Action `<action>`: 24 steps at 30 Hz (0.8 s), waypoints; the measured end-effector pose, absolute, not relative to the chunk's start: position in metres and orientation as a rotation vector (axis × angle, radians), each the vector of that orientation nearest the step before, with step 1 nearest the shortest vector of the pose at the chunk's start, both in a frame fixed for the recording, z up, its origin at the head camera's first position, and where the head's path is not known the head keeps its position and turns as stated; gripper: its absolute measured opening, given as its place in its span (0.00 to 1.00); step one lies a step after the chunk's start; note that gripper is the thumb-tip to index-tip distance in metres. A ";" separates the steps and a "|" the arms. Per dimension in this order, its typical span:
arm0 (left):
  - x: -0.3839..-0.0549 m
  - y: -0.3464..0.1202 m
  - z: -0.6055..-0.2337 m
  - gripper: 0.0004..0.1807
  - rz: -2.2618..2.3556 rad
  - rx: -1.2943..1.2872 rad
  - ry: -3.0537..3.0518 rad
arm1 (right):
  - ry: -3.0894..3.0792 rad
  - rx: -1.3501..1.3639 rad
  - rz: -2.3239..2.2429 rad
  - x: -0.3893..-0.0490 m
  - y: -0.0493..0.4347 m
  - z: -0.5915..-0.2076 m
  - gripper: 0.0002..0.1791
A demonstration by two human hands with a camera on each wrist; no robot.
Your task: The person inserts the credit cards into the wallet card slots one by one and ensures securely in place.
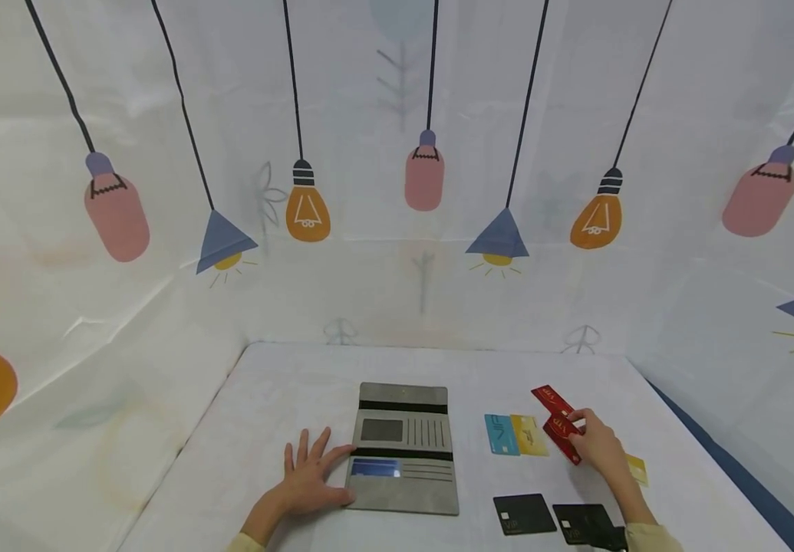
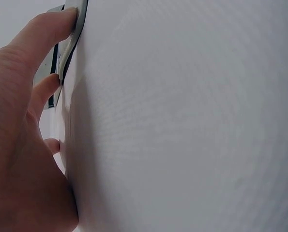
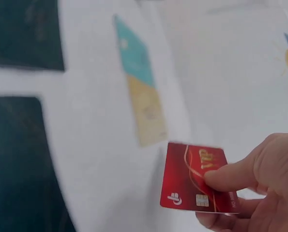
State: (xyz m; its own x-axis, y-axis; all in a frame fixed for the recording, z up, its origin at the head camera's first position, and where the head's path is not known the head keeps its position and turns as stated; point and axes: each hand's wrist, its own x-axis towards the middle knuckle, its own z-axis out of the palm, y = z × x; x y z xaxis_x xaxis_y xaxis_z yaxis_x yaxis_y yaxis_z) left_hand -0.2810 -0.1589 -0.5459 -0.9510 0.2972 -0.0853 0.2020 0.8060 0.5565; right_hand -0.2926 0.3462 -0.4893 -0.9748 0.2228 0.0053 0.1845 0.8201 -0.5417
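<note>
Black cards point(image 1: 524, 514) are left loose at lower right. At lower centre, a grey wallet point(image 1: 403, 497) is touched by the left hand point(image 1: 310, 479), fingers spread; one blue card point(image 1: 374, 468) seems pocketed. Farther right, a red card point(image 1: 562, 438) is pinched by the right hand point(image 1: 600, 445); teal card point(image 1: 502, 435), yellow card point(image 1: 529, 435) and another red card point(image 1: 550, 399) are left unpocketed.

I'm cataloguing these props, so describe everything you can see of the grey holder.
The grey holder is a flat rectangle lying on the white table, material hard to tell. Two black bands cross it. Between them sit a dark panel and a row of lines; below, a blue piece beside more lines. The left hand touches its left edge with thumb and index finger.
</note>
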 end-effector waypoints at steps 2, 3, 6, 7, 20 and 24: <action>-0.281 -0.159 -0.545 0.43 0.841 0.394 2.824 | -2.916 -0.312 0.873 -0.295 0.344 -0.484 0.19; -0.281 -0.159 -0.544 0.43 0.840 0.393 2.824 | -2.908 -0.294 0.881 -0.296 0.342 -0.482 0.19; -0.281 -0.158 -0.543 0.43 0.837 0.386 2.825 | -2.882 -0.220 0.901 -0.298 0.334 -0.475 0.18; -0.281 -0.158 -0.542 0.43 0.833 0.384 2.827 | -2.873 -0.191 0.910 -0.298 0.331 -0.474 0.17; -0.281 -0.157 -0.545 0.42 0.841 0.386 2.834 | -2.790 -0.044 1.037 -0.305 0.288 -0.476 0.14; -0.281 -0.157 -0.545 0.42 0.840 0.389 2.830 | -2.796 -0.018 1.039 -0.309 0.275 -0.481 0.13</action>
